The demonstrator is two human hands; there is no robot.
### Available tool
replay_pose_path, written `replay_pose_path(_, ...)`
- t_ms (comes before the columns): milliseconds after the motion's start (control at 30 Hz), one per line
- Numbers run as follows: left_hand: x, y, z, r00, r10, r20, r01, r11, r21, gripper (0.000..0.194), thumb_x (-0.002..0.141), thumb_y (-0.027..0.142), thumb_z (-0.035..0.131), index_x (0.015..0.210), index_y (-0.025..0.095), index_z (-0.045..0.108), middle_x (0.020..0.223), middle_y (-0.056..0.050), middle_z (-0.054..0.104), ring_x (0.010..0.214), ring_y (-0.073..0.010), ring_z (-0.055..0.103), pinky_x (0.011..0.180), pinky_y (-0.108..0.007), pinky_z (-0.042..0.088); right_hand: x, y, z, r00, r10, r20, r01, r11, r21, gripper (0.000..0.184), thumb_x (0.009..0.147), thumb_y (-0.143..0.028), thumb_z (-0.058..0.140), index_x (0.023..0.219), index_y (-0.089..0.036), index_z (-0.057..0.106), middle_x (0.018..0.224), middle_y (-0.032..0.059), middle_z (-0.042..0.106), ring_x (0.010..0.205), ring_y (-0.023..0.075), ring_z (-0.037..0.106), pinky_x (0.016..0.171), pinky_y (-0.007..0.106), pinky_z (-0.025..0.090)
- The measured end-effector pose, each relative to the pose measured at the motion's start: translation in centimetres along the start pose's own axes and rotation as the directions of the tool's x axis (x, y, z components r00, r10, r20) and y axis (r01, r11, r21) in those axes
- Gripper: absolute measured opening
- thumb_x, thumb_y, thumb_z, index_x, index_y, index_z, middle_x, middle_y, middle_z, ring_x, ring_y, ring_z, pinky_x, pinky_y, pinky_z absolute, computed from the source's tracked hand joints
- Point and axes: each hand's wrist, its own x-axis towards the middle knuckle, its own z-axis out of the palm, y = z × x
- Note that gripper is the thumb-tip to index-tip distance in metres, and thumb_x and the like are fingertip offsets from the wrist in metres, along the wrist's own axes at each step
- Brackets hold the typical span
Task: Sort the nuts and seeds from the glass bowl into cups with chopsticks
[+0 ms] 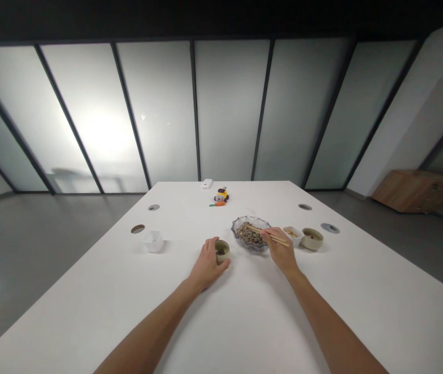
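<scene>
White table [221, 311] reaching every rim with open space up front, my left fingers curled round a small bowl [225, 250], right ones pinching chopsticks [279, 239] over the wire basket [233, 228].

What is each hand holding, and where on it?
Right hand: chopsticks, gripped toward their rear ends. Left hand: cupped around the left side of a small bowl.

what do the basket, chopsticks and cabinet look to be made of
The basket looks like dark metal wire, given its thin, open strands; coated plastic is possible. The chopsticks look like plain wood or bamboo, pale tan and matte. The cabinet seems wood or wood-look laminate: brown with grain-like streaks.
</scene>
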Motion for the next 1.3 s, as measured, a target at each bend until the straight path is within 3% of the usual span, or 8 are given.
replay_pose_path(333,0.1,-0.4,0.1,1.000,0.013,-0.011,-0.013,1.000,0.012,0.066,0.085,0.028,0.071,0.144,0.020,0.043,0.141,-0.014,0.052,0.135,-0.0306,0.052,0.120,-0.052,0.040,0.4,-1.0,-0.2,0.994,0.079,-0.080,-0.079,0.997,0.006,0.048,0.095,-0.067,0.058,0.078,-0.024,0.074,0.081,0.0080,0.073,0.080,0.0259,0.068,0.078,0.044,0.058)
replay_pose_path(500,0.0,-0.2,0.0,1.000,0.014,-0.016,-0.014,1.000,0.016,0.066,0.085,0.029,0.071,0.144,0.020,0.043,0.141,-0.014,0.053,0.134,-0.0306,0.054,0.119,-0.051,0.041,1.2,-1.6,-0.4,0.943,0.324,-0.079,-0.261,0.864,0.430,0.045,0.088,-0.068,0.068,0.078,-0.024,0.070,0.082,0.0066,0.073,0.077,0.0257,0.071,0.072,0.048,0.065)
replay_pose_path(633,0.0,-0.1,-0.1,1.000,0.012,-0.014,-0.012,1.000,0.014,0.066,0.084,0.028,0.072,0.144,0.020,0.043,0.141,-0.014,0.054,0.134,-0.0307,0.053,0.119,-0.051,0.041,1.2,-2.7,-0.2,0.931,0.358,0.070,-0.332,0.752,0.570,0.043,0.086,-0.066,0.073,0.075,-0.024,0.069,0.082,0.0053,0.072,0.081,0.0257,0.072,0.069,0.045,0.067)
replay_pose_path(800,0.0,0.0,-0.1,1.000,0.011,-0.015,-0.011,1.000,0.007,0.066,0.085,0.029,0.072,0.143,0.020,0.043,0.143,-0.015,0.053,0.137,-0.0314,0.052,0.120,-0.050,0.040,1.0,-3.7,0.1,0.914,0.361,0.184,-0.400,0.740,0.541,0.047,0.081,-0.069,0.075,0.075,-0.023,0.070,0.081,0.0058,0.073,0.074,0.0256,0.072,0.064,0.044,0.067)
replay_pose_path(967,0.0,0.0,-0.2,1.000,-0.003,0.007,0.003,1.000,0.012,0.066,0.085,0.028,0.070,0.144,0.019,0.042,0.143,-0.016,0.051,0.137,-0.0313,0.051,0.121,-0.051,0.039,1.4,-2.3,-0.9,0.931,0.359,-0.065,-0.309,0.871,0.383,0.048,0.085,-0.070,0.070,0.079,-0.022,0.072,0.077,0.0063,0.075,0.067,0.0244,0.072,0.068,0.044,0.064)
replay_pose_path(1067,0.0,0.1,-0.2,1.000,-0.008,0.013,0.008,1.000,0.015,0.066,0.086,0.029,0.069,0.144,0.017,0.041,0.143,-0.016,0.051,0.137,-0.0312,0.051,0.121,-0.050,0.039,1.3,-1.5,-1.3,0.966,0.213,-0.146,-0.197,0.974,0.113,0.050,0.088,-0.071,0.066,0.081,-0.022,0.075,0.076,0.0078,0.076,0.071,0.0261,0.072,0.073,0.044,0.061)
replay_pose_path(1167,0.0,0.1,-0.2,1.000,-0.009,0.012,0.008,1.000,0.019,0.067,0.086,0.030,0.069,0.145,0.017,0.041,0.143,-0.017,0.051,0.136,-0.0314,0.051,0.121,-0.051,0.039,0.7,-1.1,-1.0,0.995,0.062,-0.079,-0.063,0.998,-0.003,0.051,0.094,-0.070,0.059,0.083,-0.022,0.077,0.082,0.0087,0.077,0.079,0.0259,0.071,0.079,0.043,0.059)
replay_pose_path(1300,0.1,0.2,-0.2,1.000,-0.006,0.013,0.006,1.000,0.022,0.067,0.086,0.030,0.069,0.145,0.016,0.041,0.143,-0.017,0.051,0.137,-0.0318,0.050,0.121,-0.050,0.039,0.0,-0.8,-0.1,0.999,0.015,0.040,-0.017,0.999,0.050,0.049,0.094,-0.068,0.060,0.085,-0.023,0.077,0.088,0.0086,0.077,0.082,0.0247,0.071,0.077,0.040,0.059)
